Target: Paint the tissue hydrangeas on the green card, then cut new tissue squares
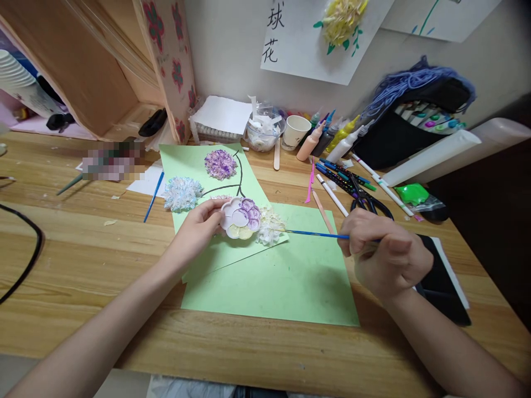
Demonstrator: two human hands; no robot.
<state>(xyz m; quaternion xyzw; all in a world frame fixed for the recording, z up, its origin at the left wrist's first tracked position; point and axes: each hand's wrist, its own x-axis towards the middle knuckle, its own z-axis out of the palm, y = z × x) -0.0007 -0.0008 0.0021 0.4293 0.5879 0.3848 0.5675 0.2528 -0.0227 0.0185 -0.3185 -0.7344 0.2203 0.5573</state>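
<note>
1. Left hand (pixel 209 218): my thumb and fingers pinch the flower-shaped palette (pixel 240 219) at its left edge; purple and yellow show in its wells.
2. Right hand (pixel 384 251): my fingers are closed around the blue paintbrush (pixel 317 234).
3. Governing relation: the cream paper flower (pixel 270 226) lies to the left of my right fingers, in line with the paintbrush, whose long axis runs almost level across my view. The tip is at the flower's right side; contact cannot be confirmed. My left fingers are nearer to the flower; the palette sits just beside it.
4. Location: the flower is at the right edge of the upper green sheet (pixel 215 251).
5. Count: one palette; one brush in hand; two green sheets, including the lower one (pixel 274 293); four paper flowers: cream, purple (pixel 220 164), pale blue (pixel 182 193), and pink (pixel 219 197), mostly hidden; one pair of scissors (pixel 368 200).
</note>
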